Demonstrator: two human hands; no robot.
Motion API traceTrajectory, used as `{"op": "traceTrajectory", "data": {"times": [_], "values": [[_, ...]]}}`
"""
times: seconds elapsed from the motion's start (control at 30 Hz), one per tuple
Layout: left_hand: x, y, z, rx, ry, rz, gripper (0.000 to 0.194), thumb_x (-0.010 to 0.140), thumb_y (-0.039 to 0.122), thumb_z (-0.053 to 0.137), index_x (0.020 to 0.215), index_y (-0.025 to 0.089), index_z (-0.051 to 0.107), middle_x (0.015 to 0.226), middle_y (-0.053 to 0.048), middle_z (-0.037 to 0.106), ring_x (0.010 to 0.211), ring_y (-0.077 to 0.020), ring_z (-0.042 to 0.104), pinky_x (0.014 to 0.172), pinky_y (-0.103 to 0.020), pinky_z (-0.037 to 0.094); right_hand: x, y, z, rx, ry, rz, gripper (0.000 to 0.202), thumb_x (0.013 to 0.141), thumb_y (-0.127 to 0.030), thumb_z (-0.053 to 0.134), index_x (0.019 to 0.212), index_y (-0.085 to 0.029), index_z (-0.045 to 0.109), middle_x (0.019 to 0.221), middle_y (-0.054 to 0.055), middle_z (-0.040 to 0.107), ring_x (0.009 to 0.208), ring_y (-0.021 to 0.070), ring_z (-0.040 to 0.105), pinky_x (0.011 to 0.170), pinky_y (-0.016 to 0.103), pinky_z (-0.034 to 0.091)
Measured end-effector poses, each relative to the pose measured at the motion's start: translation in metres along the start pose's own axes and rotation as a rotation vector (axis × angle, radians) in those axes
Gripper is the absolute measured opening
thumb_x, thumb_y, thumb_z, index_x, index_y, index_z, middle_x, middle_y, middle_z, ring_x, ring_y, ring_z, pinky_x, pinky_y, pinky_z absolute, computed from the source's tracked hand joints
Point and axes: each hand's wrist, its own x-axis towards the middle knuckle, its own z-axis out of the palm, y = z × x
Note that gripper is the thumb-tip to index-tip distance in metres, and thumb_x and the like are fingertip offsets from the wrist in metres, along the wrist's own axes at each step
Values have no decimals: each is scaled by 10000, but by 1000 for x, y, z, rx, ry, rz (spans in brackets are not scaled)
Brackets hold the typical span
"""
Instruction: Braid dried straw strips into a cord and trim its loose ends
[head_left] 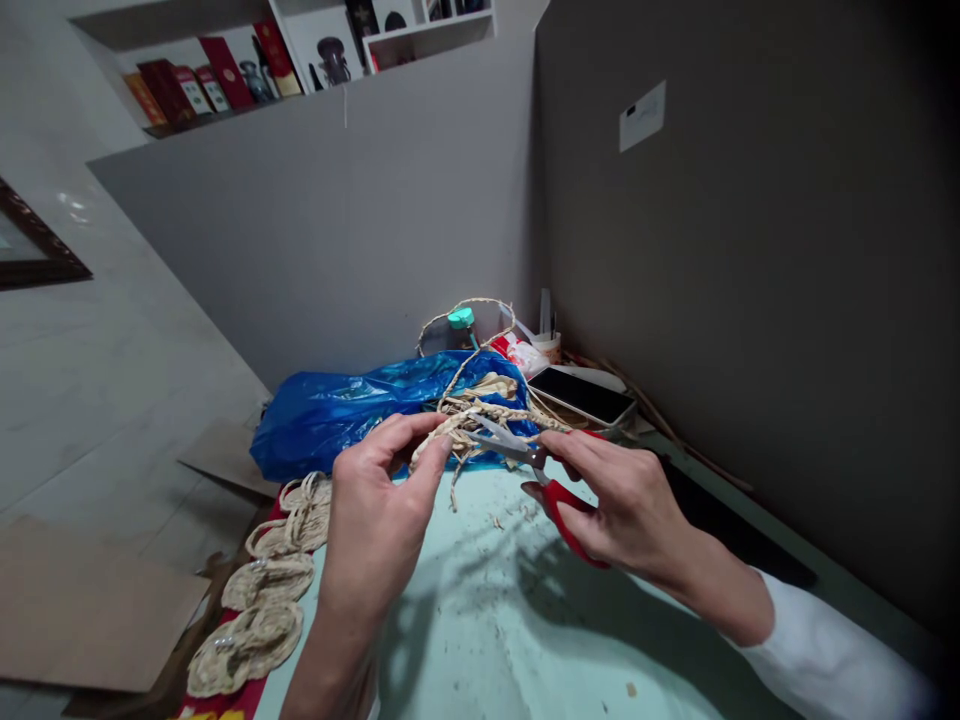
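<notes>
My left hand (386, 500) pinches a braided straw cord (439, 432) between thumb and fingers. In my right hand (619, 495) is a pair of scissors (559, 500) with red handles, its blades parted and pointing left at the cord, close to my left fingertips. Whether the blades touch the cord I cannot tell. Part of the braid runs right toward my right fingers, and a thin length loops up behind. Loose straw (491, 388) lies in the mouth of a blue plastic bag (322, 410) just beyond my hands.
Woven straw pieces (259, 635) lie in a row on red material along the left edge of the pale green table (465, 620). A phone (581, 395), a cup (549, 347) and a green-capped bottle (461, 318) stand or lie at the back. Grey panels (420, 220) rise behind and right.
</notes>
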Motion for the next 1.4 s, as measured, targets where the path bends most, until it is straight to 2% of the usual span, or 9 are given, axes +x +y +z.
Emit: {"op": "traceTrajectory", "data": {"times": [0.23,0.43,0.57,0.73,0.93,1.07,1.13,1.23,1.4], "values": [[-2,2,3,46,-18,62,140,805,245,682,913,198,758,825,-3,686,728,-126,576,660,-236,442,2,-3,-1,63,10,11,318,815,-228,616,1123,-159,584,903,61,694,720,163,629,592,255,462],[-4,3,4,15,-76,74,117,808,234,686,897,228,762,719,32,580,653,-100,505,598,-217,406,1,1,0,19,62,-70,349,802,-160,576,1150,-153,572,866,64,708,679,160,636,566,252,458],[-4,2,5,-26,-97,39,109,802,226,694,880,241,768,708,34,567,647,-95,493,588,-213,392,0,3,0,-51,124,-128,304,802,-110,520,1096,-155,587,841,61,712,683,158,648,574,246,460],[-3,2,4,-103,-120,2,106,788,225,710,866,248,778,714,32,571,643,-86,484,572,-200,382,-1,4,1,-25,121,-130,236,777,-49,491,936,-177,609,772,23,684,618,119,614,559,219,438],[-1,-6,4,-295,-166,-120,133,765,257,740,889,225,771,827,-7,664,716,-107,547,607,-198,419,-2,5,5,56,167,-111,291,804,-57,492,1054,-178,579,790,30,685,617,120,617,539,217,449],[0,-6,7,-350,-194,-201,155,748,255,745,888,190,750,684,1,624,597,-93,479,523,-194,378,3,0,1,264,302,131,252,848,-143,568,1096,-187,572,747,15,664,556,109,599,550,222,499],[0,-4,8,-378,-228,-198,139,754,252,735,878,190,740,669,10,601,590,-86,461,524,-188,368,5,-1,-1,415,255,301,282,879,-211,571,1160,-186,569,682,-3,640,510,112,587,522,230,513],[0,2,9,-394,-258,-206,129,781,280,702,864,187,735,759,-12,644,649,-98,504,576,-195,395,6,-2,-3,650,100,496,321,896,-307,576,1197,-194,590,703,16,672,552,143,638,484,237,537],[2,-2,8,-326,-263,-151,108,765,278,715,738,174,717,674,-8,634,666,-121,550,619,-211,420,12,-3,-4,934,11,690,401,806,-385,689,1143,-178,626,780,56,707,700,208,697,451,241,556]]}}
